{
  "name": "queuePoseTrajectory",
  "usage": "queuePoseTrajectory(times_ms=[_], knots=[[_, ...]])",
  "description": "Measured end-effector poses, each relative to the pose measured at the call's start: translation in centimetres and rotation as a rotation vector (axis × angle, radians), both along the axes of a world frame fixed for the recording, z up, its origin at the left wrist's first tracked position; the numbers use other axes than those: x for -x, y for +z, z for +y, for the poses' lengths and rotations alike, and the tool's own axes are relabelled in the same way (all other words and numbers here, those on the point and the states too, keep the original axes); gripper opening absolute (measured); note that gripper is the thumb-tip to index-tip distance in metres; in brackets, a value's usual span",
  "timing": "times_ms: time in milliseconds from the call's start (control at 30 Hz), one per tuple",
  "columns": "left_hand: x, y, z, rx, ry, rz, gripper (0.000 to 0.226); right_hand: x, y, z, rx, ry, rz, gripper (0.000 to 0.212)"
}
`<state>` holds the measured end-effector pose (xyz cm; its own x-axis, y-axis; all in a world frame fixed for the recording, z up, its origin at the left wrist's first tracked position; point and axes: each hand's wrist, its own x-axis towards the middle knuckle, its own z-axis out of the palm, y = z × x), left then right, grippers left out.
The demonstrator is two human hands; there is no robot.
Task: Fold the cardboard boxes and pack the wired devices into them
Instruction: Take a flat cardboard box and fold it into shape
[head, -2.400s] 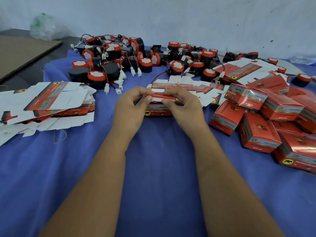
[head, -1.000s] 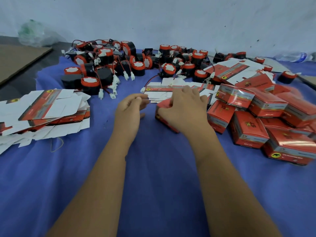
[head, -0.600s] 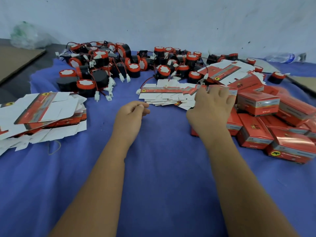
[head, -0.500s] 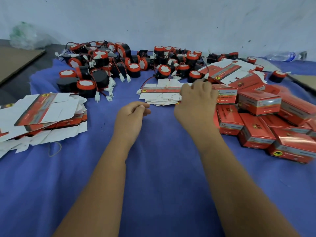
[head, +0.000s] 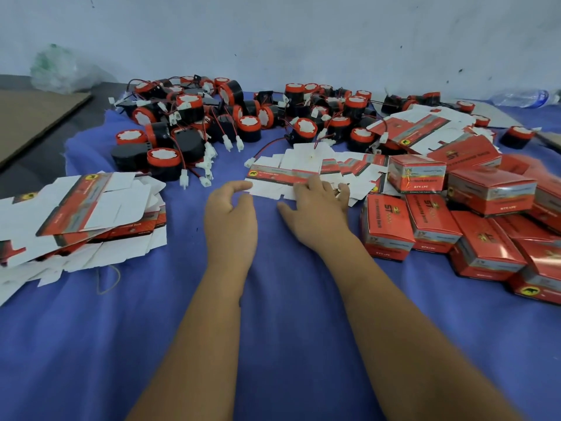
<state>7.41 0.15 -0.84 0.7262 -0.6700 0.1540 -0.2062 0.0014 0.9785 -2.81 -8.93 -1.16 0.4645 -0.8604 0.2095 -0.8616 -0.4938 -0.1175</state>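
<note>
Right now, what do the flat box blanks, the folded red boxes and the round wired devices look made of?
Flat white-and-red box blanks: thin printed cardboard, with a matte white inside and die-cut flaps. Folded red boxes: the same card, its outside probably glossy coated, since it shows sheen. Round black-and-red wired devices: likely moulded plastic, with matte black bodies, red rims and thin insulated wires ending in white plastic connectors.

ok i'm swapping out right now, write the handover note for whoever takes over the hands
Left hand: open, holds nothing, hovers by the middle stack.
Right hand: open, fingers on the middle stack of flat box blanks.
More blanks lie at left; unpacked wired devices are heaped at the back.
Done: a pile of closed red boxes at right.
Left: take a blank, fold it, pack a device, repeat.
</note>
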Motion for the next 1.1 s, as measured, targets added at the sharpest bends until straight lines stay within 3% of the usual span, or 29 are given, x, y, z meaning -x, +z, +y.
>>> queuePoseTrajectory(times_ms=[133, 267, 367, 467, 533, 733, 800, 867, 1000, 1100], knots=[[-0.3, 0.2, 0.0, -0.047, 0.098, -0.03, 0.037, 0.3, 0.3, 1.9, 0.071, 0.039, -0.052, 0.037], [0.1, 0.2, 0.0, -0.267, 0.052, -0.158, 0.049, 0.9, -0.3, 3.4, 0.154, 0.091, -0.048, 0.042], [0.2, 0.1, 0.0, -0.355, 0.028, -0.331, 0.042, 1.5, -0.4, 3.9, -0.009, 0.095, -0.208, 0.056], [-0.1, 0.1, 0.0, -0.32, 0.023, -0.362, 0.035, 1.7, 0.0, 3.6, -0.088, 0.103, -0.255, 0.06], [-0.4, 0.1, -0.1, -0.222, 0.019, -0.273, 0.031, 1.8, 0.2, 3.5, -0.099, 0.127, -0.28, 0.058], [-0.8, 1.0, 0.4, 0.272, 0.064, 0.356, 0.027, 2.7, 0.7, 3.6, -0.348, 0.199, -0.596, 0.043], [-0.8, 1.3, 0.6, 0.354, 0.02, 0.494, 0.025, 2.7, 0.7, 3.9, -0.344, 0.254, -0.594, 0.033], [-0.7, 1.5, 0.6, 0.356, -0.011, 0.519, 0.026, 2.5, 0.8, 4.2, -0.26, 0.276, -0.497, 0.025], [-0.1, 1.6, 0.7, 0.349, -0.056, 0.398, 0.03, 2.1, 0.9, 3.9, -0.055, 0.175, -0.393, 0.02], [0.6, 1.2, 0.9, 0.276, -0.175, -0.062, 0.051, 2.6, 1.0, 3.3, -0.055, 0.028, -0.661, 0.024]])
